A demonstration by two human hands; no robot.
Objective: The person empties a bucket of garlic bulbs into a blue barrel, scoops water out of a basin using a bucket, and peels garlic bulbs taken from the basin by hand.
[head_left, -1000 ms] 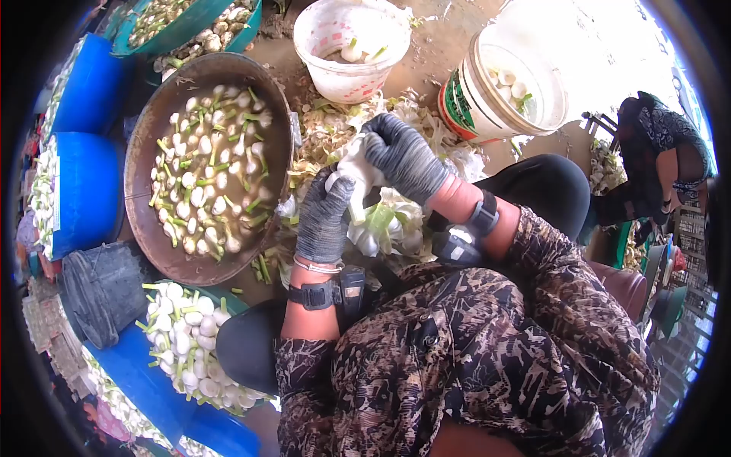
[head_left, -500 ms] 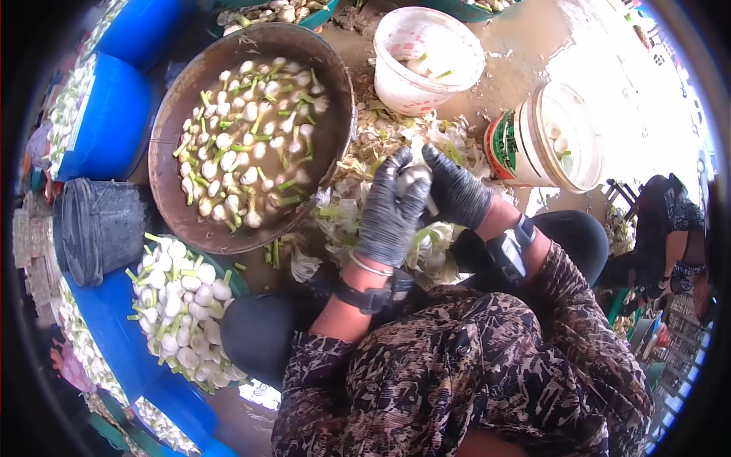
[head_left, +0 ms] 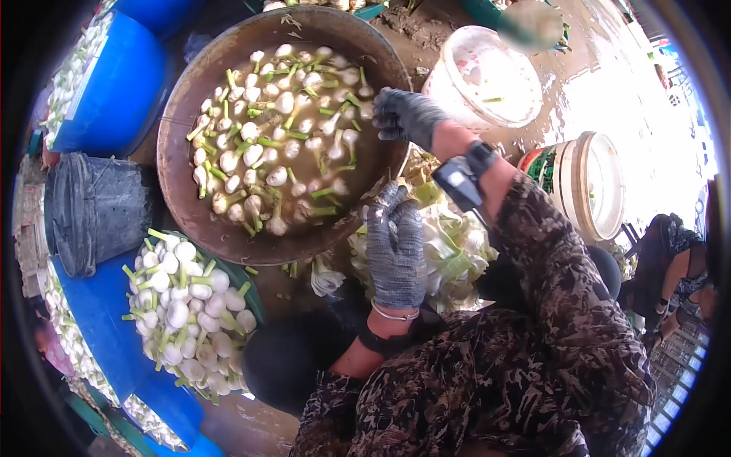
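My right hand (head_left: 411, 119), in a grey glove, reaches over the right rim of a large rusty basin (head_left: 171, 175). Its fingers are loosely bent and apart, and no bulb shows in them. In the basin's murky water float garlic bulbs (head_left: 278, 177) with short green stems. My left hand (head_left: 397, 247), also gloved, hovers palm-inward above a heap of peeled garlic husks (head_left: 449, 240). A gap shows between its thumb and fingers; its palm is hidden. By my left knee lies a pile of clean white garlic bulbs (head_left: 186, 308).
A white tub (head_left: 449, 95) and a labelled bucket (head_left: 571, 179) stand to the right. On the left are a black bucket (head_left: 99, 213) and a blue tub (head_left: 126, 91). Another person (head_left: 674, 266) sits at the far right. A blurred round pale thing (head_left: 531, 27) shows at the top.
My hands, together on a garlic bulb before, have parted. The right one has moved up and left to the basin; the left one has dropped lower. The bulb no longer shows between them.
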